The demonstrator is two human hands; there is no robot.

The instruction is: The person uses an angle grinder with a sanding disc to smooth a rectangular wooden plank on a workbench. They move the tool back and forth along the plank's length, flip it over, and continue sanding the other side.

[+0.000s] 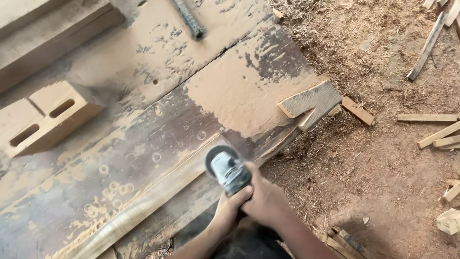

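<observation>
Both hands, left hand and right hand, are clamped together around a grey, dust-coated handheld angle grinder, its round guard pressed onto a long pale wooden plank lying on the dusty dark workbench.

Grey angle grinder (dusty, disc forward) sits on a long wooden strip lying diagonally.

Single head cam, looked steeply down from above, close over the workbench; sawdust floor filled the right side. No second view, nothing shared.
</observation>
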